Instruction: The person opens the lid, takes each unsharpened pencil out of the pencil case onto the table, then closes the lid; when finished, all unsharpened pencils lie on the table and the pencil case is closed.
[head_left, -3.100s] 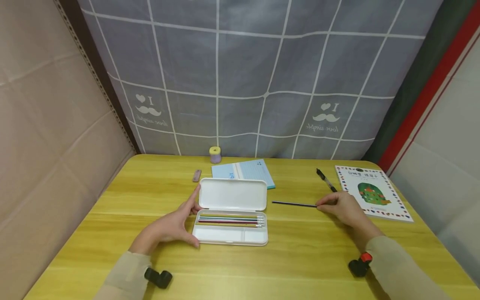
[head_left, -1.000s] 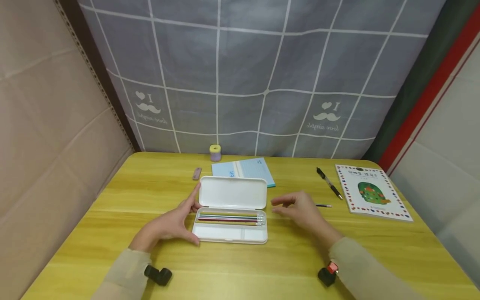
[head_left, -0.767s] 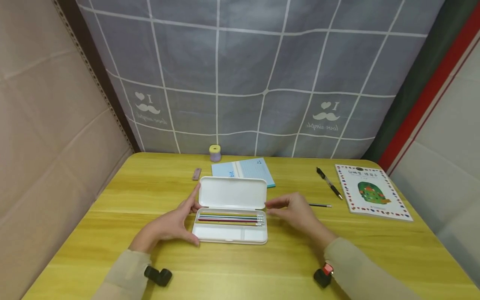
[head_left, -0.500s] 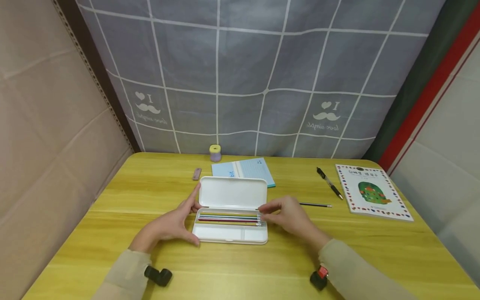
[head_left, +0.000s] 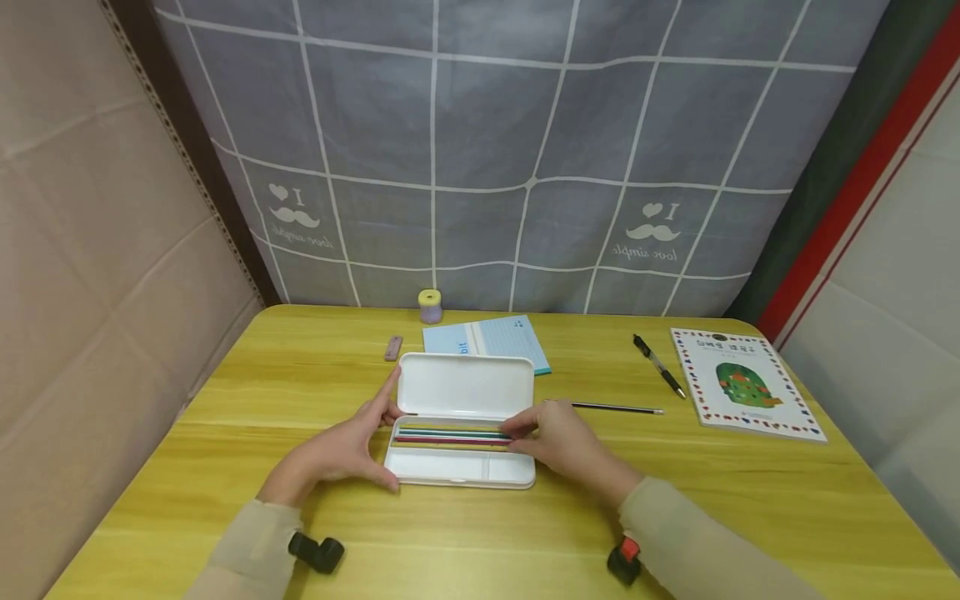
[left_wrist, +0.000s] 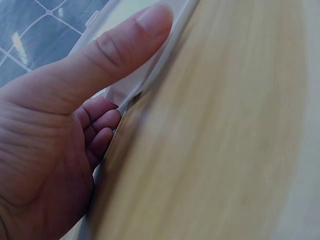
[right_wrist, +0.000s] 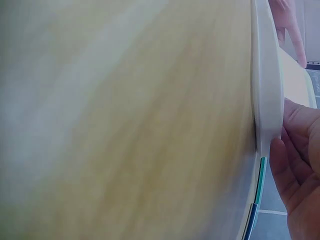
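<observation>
An open white pencil case (head_left: 465,473) lies on the table, its lid (head_left: 466,386) raised at the back. Several coloured pencils (head_left: 450,437) lie side by side in its rear compartment. My left hand (head_left: 341,454) holds the case's left side, thumb at the front corner and index finger along the lid; in the left wrist view the thumb (left_wrist: 125,45) lies at the rim. My right hand (head_left: 566,442) reaches over the case's right end, thumb and index fingertips at the pencils; I cannot tell whether they pinch. It hides the pencils' eraser ends.
A black pencil (head_left: 618,407) lies right of the case, with a black pen (head_left: 660,367) and a picture-covered book (head_left: 750,385) beyond. Behind the case are a blue notebook (head_left: 510,340), a pink eraser (head_left: 393,348) and a yellow-and-purple container (head_left: 431,307).
My right hand has let go of the black pencil, left it on the table and moved left over the pencils in the case. My left hand stays on the case.
</observation>
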